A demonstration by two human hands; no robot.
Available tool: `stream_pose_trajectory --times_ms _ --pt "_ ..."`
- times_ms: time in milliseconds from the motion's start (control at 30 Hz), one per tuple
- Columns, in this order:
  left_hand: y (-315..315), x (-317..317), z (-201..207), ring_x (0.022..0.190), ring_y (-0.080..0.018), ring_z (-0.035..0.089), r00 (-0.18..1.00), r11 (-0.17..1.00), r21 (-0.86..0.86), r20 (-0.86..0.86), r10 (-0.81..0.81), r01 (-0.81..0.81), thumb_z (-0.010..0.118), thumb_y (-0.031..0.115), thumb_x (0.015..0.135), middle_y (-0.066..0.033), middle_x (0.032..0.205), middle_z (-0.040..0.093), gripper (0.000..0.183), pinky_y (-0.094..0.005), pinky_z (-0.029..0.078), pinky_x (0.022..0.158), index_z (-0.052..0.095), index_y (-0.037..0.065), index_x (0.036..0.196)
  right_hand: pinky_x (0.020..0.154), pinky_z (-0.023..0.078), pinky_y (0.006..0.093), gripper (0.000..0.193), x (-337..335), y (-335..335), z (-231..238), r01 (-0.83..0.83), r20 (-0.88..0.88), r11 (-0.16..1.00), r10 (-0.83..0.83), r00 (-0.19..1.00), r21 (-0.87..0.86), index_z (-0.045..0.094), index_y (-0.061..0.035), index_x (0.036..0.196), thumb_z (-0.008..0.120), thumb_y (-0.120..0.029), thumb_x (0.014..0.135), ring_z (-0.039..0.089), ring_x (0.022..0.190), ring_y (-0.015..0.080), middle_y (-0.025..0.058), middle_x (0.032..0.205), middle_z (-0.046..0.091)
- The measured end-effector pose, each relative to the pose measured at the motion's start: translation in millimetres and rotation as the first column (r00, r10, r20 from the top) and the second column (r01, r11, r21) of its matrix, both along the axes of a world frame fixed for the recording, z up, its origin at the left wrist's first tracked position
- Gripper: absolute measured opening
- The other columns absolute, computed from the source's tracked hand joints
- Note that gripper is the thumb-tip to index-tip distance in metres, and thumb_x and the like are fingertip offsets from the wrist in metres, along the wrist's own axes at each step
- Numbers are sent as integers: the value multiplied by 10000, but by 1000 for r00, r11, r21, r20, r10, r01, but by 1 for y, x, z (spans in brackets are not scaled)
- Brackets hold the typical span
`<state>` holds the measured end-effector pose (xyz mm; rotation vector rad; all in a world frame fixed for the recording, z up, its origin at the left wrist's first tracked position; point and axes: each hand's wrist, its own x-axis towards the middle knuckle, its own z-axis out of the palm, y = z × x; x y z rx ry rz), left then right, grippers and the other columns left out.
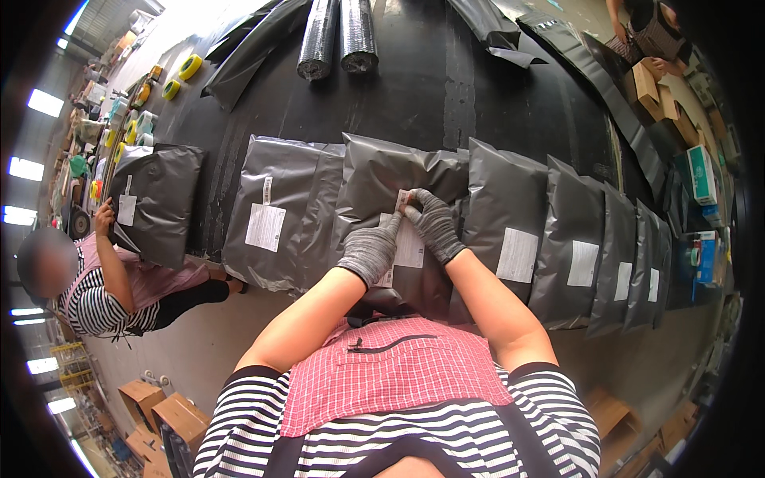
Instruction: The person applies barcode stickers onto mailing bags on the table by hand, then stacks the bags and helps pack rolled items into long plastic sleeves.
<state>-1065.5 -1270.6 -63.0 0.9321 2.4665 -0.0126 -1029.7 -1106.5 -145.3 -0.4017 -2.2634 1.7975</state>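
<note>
Both of my hands wear grey knit gloves and work over a grey plastic mailer bag [374, 171] lying in front of me. Between my fingertips is a small white label [403, 197]. My right hand [433, 226] pinches its right side. The closed fingers of my left hand [371, 245] meet at the label's lower end; their tips are partly hidden. Below, a larger white label [411, 244] is stuck on the bag, partly covered by my hands. Another labelled mailer bag [291, 191] lies just left, and a further one [507, 203] touches on the right.
More labelled mailer bags [567, 231] overlap in a row to the right. Across the black table [414, 95] lie two dark wrapped rolls [317, 48] and yellow tape rolls [190, 67]. At left, a co-worker [111, 279] holds a grey bag [159, 199]. Cardboard boxes [182, 418] stand behind me.
</note>
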Motion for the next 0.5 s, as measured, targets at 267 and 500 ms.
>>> stream_pose_trajectory --times_ms 267,500 --pt "0 -2 -13 709 -343 702 998 993 119 -69 2 7 458 144 942 -175 799 702 646 -488 543 654 307 254 1560 950 498 425 602 -10 -6 29 56 177 910 -140 974 410 537 -52 1263 820 -225 760 609 1159 332 181 1282 599" --pt "3 -2 -5 678 -323 694 1000 1000 -29 27 11 -10 473 135 928 -153 754 697 651 -482 525 632 336 264 1552 885 539 481 533 -56 31 43 -159 472 839 -127 873 520 602 -46 1136 768 -440 818 688 1006 366 207 1032 705"
